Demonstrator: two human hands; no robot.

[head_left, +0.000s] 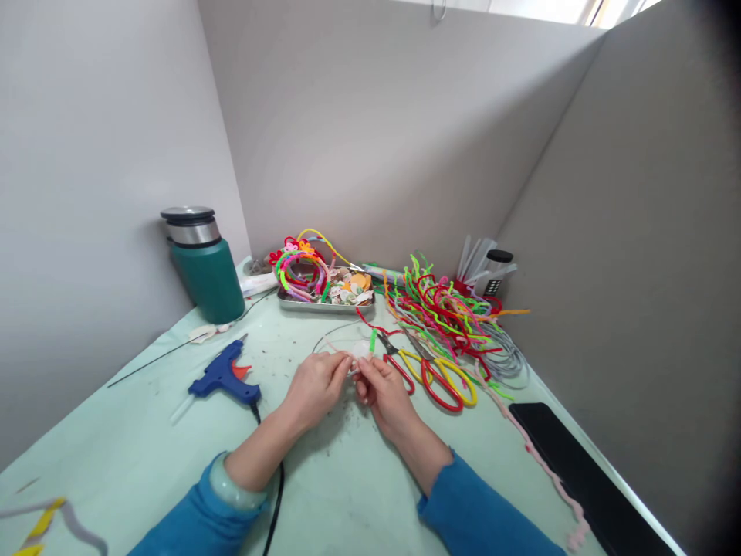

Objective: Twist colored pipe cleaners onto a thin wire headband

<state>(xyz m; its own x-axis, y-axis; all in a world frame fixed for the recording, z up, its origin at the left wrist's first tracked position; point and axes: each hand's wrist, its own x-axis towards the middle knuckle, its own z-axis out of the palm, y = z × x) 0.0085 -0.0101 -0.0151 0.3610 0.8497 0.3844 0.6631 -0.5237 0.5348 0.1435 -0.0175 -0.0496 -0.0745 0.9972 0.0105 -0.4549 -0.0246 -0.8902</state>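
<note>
Near the middle, your left hand [316, 388] and right hand [387, 395] meet in a narrow pinch on a thin curved wire [332, 330] — its arc just beyond your fingers. A blue glue gun [223, 376] lies left, scissors [434, 361] right; farther, a metal tray [324, 307].

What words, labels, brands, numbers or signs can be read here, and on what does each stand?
No text can be read anywhere.
Black-lidded container: pale marks on a dark patch, too small to tell whether they are lettering.
Green bottle: none visible.
Blue glue gun: none legible.
</note>
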